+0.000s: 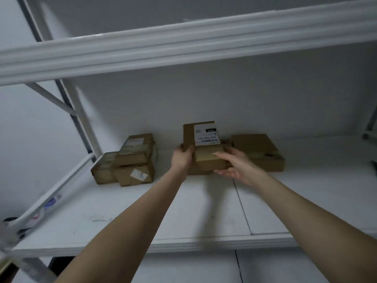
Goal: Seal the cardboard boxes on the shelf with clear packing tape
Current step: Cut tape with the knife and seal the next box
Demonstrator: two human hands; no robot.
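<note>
A brown cardboard box with a white shipping label (204,144) lies on top of another box at the back middle of the white shelf (142,211). My left hand (181,158) grips its left side, thumb on top. My right hand (234,162) holds its right front corner, with the thumb on the top and the fingers under the front edge. No tape roll is in view.
A flat cardboard box (259,152) lies just right of my right hand. A stack of three taped boxes (130,160) stands at the back left. The upper shelf beam (183,43) crosses overhead. A diagonal brace and upright (77,111) stand at the left.
</note>
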